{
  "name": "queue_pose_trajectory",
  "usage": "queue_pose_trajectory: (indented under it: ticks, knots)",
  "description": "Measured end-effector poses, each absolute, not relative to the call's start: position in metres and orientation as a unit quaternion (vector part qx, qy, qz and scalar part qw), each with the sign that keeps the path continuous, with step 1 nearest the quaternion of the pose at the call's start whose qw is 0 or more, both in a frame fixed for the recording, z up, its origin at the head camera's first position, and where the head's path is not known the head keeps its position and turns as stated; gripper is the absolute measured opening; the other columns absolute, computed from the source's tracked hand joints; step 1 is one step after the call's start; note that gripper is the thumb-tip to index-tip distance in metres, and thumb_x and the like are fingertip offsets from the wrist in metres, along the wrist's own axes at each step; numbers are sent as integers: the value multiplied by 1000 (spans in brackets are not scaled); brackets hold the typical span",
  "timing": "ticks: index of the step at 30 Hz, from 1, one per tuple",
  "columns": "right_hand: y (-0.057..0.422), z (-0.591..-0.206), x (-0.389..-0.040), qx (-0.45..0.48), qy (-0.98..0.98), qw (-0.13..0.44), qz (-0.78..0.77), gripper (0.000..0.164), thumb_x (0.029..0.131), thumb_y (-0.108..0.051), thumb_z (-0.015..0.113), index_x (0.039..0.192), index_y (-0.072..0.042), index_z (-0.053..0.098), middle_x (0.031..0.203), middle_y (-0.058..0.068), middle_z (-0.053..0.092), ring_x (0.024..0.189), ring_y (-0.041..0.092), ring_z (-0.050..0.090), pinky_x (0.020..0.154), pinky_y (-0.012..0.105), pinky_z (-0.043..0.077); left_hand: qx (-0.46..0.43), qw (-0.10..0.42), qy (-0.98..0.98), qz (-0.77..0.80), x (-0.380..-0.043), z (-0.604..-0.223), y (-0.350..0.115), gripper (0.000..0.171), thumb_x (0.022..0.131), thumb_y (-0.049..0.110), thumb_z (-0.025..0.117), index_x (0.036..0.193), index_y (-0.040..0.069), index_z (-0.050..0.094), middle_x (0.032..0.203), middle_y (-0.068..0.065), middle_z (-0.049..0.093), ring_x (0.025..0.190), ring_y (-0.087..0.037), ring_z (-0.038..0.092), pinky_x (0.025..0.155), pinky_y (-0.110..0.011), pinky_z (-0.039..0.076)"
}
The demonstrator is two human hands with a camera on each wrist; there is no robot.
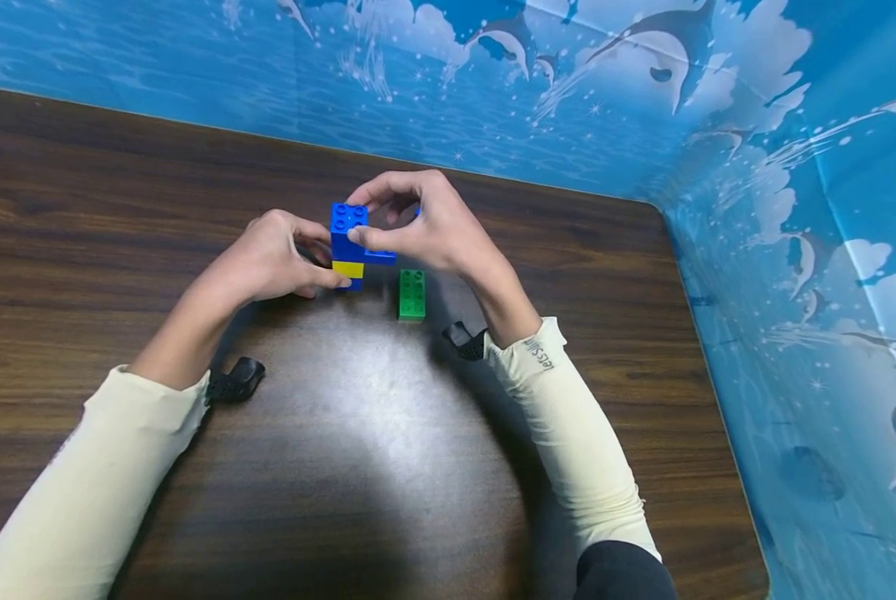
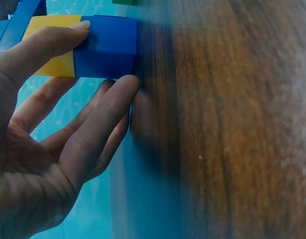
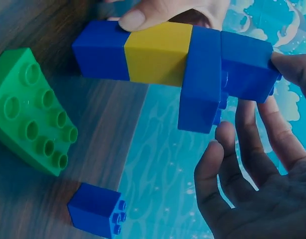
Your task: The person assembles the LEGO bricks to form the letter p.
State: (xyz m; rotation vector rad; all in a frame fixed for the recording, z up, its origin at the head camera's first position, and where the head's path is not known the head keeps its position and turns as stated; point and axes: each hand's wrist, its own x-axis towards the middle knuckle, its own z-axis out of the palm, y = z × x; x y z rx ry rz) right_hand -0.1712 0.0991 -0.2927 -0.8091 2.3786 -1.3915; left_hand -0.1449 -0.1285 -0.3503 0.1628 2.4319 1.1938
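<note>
A tower of toy building bricks stands on the table. From the bottom up it has a blue brick (image 3: 100,57), a yellow brick (image 3: 158,52), a longer blue brick (image 3: 200,84) jutting out to the right, and a smaller blue brick (image 1: 340,223) on top with its studs showing. My left hand (image 1: 271,258) holds the tower low down, its thumb lying across the joint between yellow and bottom blue. Higher up, my right hand (image 1: 428,221) pinches the top blue brick between thumb and fingers; its other fingers spread beneath in the right wrist view.
A green brick (image 1: 412,296), studs up, lies on the table (image 1: 327,467) just right of the tower. Another loose blue brick (image 3: 93,209) sits beyond it, mostly hidden by the right hand from above. A dolphin-printed blue sheet (image 1: 417,92) borders the table's back and right.
</note>
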Motion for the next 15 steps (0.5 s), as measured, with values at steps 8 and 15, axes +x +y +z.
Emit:
queue_pose_trajectory:
  ticks: [8, 15]
  knots:
    - [105, -299, -170, -283, 807, 127, -503, 32, 95, -19, 83, 125, -9, 77, 118, 5, 77, 102, 24, 66, 87, 39, 59, 52, 212, 879, 424, -147, -352, -128, 48, 90, 24, 90, 130, 4, 74, 121, -26, 76, 66, -21, 77, 63, -34, 64]
    - [116, -298, -177, -280, 794, 94, -531, 30, 97, -22, 79, 125, -11, 77, 117, 4, 77, 102, 21, 69, 87, 38, 58, 52, 197, 887, 414, -146, -353, -126, 52, 89, 20, 90, 135, 4, 72, 120, -26, 76, 67, -19, 76, 61, -33, 62]
